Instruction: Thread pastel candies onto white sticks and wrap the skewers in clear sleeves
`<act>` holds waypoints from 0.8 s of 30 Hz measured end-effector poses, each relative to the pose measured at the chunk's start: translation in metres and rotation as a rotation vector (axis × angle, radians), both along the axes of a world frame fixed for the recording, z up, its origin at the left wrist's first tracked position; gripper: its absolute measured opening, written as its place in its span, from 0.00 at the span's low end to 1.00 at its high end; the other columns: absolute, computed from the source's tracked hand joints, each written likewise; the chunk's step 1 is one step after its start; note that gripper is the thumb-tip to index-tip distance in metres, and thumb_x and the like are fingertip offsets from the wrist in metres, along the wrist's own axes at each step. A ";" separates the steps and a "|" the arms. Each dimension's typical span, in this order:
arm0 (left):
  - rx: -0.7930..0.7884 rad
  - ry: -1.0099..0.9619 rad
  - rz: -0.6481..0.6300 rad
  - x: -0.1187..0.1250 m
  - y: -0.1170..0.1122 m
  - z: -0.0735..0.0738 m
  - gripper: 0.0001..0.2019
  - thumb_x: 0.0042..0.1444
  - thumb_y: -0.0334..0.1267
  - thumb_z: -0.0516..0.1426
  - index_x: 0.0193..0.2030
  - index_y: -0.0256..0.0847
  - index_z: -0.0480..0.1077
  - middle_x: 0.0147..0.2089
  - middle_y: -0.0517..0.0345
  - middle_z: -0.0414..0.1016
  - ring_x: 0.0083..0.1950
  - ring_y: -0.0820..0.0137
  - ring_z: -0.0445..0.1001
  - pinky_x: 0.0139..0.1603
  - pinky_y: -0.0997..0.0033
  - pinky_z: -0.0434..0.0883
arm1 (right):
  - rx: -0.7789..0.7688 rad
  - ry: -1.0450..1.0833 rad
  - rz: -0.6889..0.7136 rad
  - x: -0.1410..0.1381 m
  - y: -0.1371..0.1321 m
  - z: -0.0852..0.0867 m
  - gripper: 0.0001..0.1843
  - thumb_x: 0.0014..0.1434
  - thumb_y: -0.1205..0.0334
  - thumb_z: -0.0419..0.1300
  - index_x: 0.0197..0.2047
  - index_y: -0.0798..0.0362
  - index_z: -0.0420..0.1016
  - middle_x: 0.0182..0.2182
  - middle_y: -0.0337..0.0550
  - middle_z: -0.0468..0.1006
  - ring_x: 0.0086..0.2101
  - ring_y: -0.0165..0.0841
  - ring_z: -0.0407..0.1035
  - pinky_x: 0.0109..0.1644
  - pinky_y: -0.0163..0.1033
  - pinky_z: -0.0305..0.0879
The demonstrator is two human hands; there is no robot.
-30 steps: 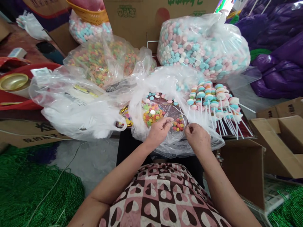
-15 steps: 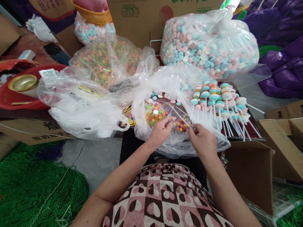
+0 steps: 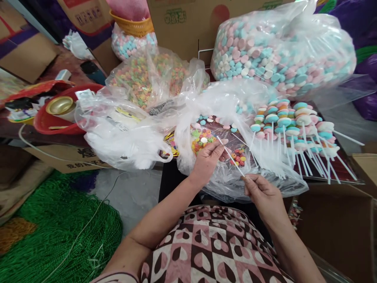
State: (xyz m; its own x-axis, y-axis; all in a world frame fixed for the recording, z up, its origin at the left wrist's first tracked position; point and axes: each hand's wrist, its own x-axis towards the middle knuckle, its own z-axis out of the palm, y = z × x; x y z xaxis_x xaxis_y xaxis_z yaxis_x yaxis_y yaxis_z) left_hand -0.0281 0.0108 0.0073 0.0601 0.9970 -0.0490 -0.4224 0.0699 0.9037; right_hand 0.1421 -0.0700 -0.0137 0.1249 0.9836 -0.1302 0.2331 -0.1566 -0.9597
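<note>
Table (image 3: 346, 152) edge shows at R, running under the stick ends of the skewers (image 3: 296, 124); directly ahead of the torso it's hidden by the clear bag (image 3: 225, 188). R hand (image 3: 260, 190) hovers at the bag's near rim, w/ a gap btwn it and the skewers farther out. White bag (image 3: 126, 143) bounds the L side, apart from L hand (image 3: 207, 159); marshmallow bag (image 3: 279, 59) and gummy bag (image 3: 147, 78) close off the far side. Cardboard box (image 3: 330, 220) is below R.

White stick (image 3: 233, 158) is held btwn both hands, above the clear bag, next to the small pile of gummy rings (image 3: 238, 156). Long axis runs diag.: upper end points away & L, lower end toward the body & R. L fingers grip nr the upper end, tip poking past; R thumb + fingers pinch the lower end.
</note>
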 end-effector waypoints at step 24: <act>-0.022 0.285 -0.493 0.003 -0.043 0.006 0.15 0.55 0.48 0.62 0.38 0.38 0.69 0.25 0.63 0.71 0.26 0.76 0.69 0.32 0.73 0.68 | 0.203 0.582 -0.394 -0.014 0.036 0.055 0.09 0.52 0.56 0.71 0.29 0.53 0.79 0.28 0.38 0.76 0.27 0.26 0.67 0.31 0.32 0.64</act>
State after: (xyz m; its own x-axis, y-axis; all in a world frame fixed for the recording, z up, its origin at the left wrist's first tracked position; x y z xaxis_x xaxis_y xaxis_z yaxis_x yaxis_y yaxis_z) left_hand -0.0251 -0.0323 0.0133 0.4996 0.8529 -0.1519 -0.0743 0.2169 0.9734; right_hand 0.1276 -0.0344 0.0413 0.4404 0.8918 -0.1034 -0.3608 0.0704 -0.9300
